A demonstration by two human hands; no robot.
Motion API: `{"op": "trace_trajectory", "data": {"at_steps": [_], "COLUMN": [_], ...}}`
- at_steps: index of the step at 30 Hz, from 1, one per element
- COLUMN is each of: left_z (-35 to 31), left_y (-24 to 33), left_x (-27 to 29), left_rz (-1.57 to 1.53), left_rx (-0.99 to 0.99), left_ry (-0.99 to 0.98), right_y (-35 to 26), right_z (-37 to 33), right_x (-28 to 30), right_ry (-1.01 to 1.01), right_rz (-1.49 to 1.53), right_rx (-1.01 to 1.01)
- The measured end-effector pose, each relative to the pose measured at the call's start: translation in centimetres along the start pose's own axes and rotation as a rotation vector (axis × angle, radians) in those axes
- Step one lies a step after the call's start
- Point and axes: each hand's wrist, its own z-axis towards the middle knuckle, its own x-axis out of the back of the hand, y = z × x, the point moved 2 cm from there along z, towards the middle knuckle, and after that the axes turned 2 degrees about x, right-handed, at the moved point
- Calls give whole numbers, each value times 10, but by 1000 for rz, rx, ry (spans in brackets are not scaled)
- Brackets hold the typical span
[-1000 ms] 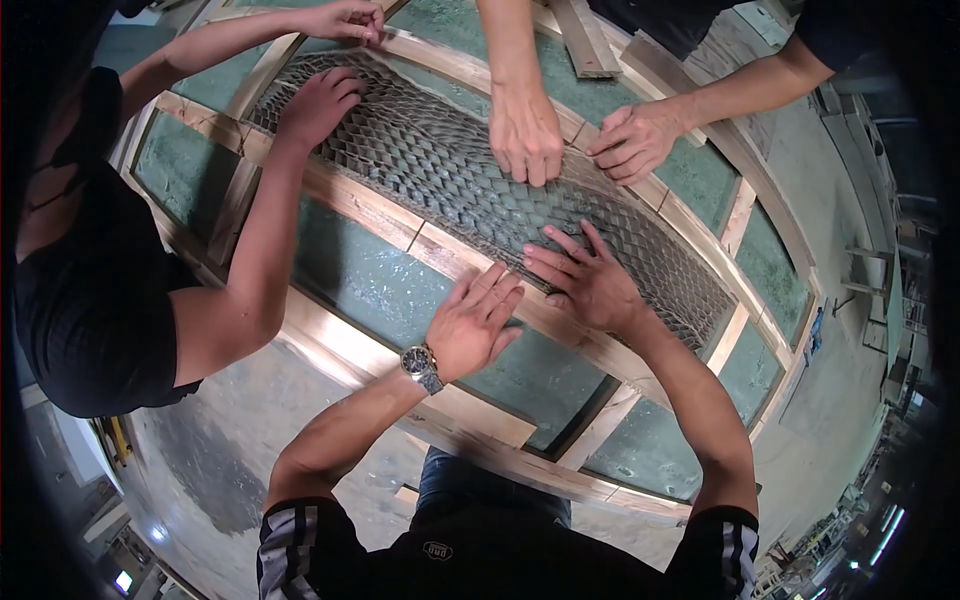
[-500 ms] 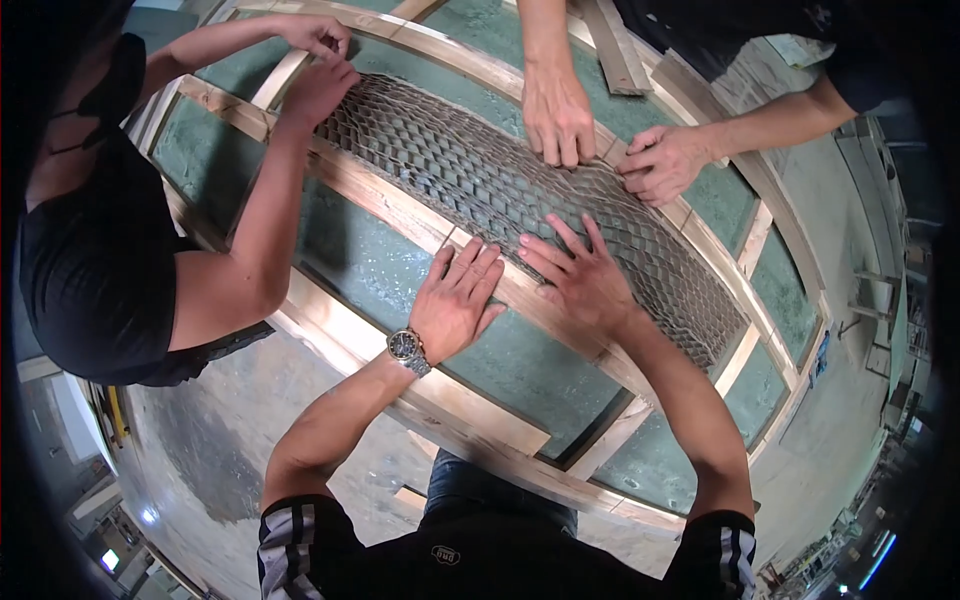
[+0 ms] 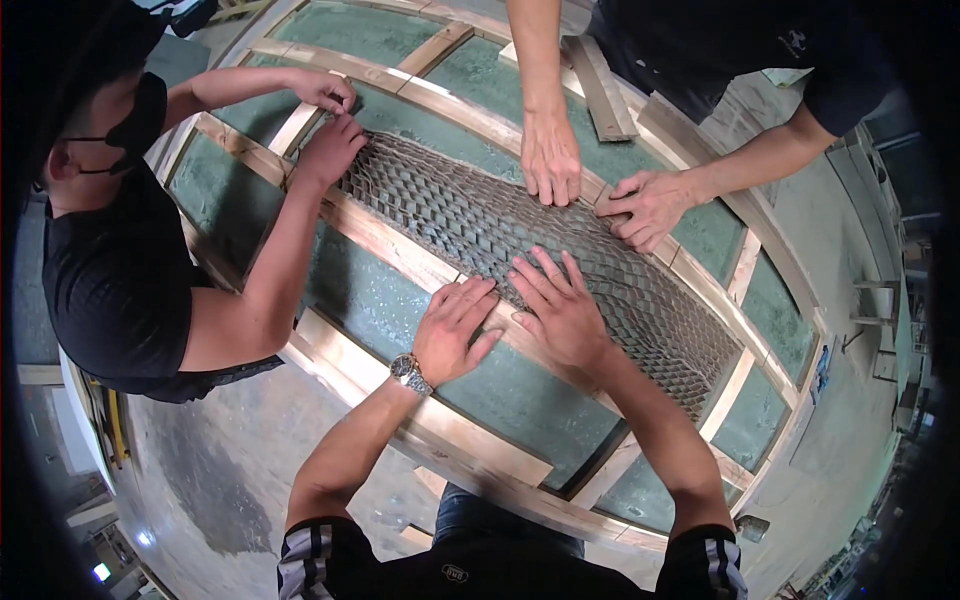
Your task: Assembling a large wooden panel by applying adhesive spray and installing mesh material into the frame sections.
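Observation:
A long strip of brown honeycomb core [image 3: 450, 190] lies stretched between two rails of a wooden frame [image 3: 395, 240]. My left hand [image 3: 457, 325], with a metal watch [image 3: 408, 371] on its wrist, rests flat on the near rail, fingertips at the honeycomb's edge. My right hand [image 3: 562, 312] is spread over the near edge of the honeycomb, fingers stretched across its cells. Neither hand grips anything. At the strip's left end, a co-worker's hands [image 3: 332, 145] pinch its corner. Opposite me, another person's hands [image 3: 552, 160] press along the far edge.
Green panel [image 3: 520, 415] shows through the frame's bays. A loose board [image 3: 600, 90] lies across the far side. The co-worker's arm [image 3: 265, 265] reaches over the frame on the left. Concrete floor [image 3: 210, 460] surrounds the frame.
The whole scene sits lower in the picture, as the view has tilted. My hands stay at the honeycomb's near edge; the co-workers' hands keep nearly the same places on it.

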Motion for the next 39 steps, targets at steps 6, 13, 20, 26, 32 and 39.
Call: {"op": "trace_trajectory", "data": {"at_steps": [6, 13, 20, 26, 32, 39], "left_z": [-7, -13, -27, -122, -241, -465], "left_y": [-7, -4, 34, 120, 194, 201], "left_x": [-4, -6, -15, -17, -35, -89], "left_rz": [-67, -3, 42, 48, -29, 206], "left_rx": [28, -12, 100, 145, 305, 751], "left_ry": [34, 46, 115, 264, 395, 3], "right_y": [-32, -83, -119, -147, -185, -240], "right_z": [-10, -98, -228, -358, -491, -594], "right_x": [17, 27, 41, 45, 20, -31], "right_ry": [200, 383, 696, 667, 845, 937], "right_rz": [91, 168, 245, 337, 359, 559], "right_rx": [-74, -259, -597, -1011, -1028, -1124]}}
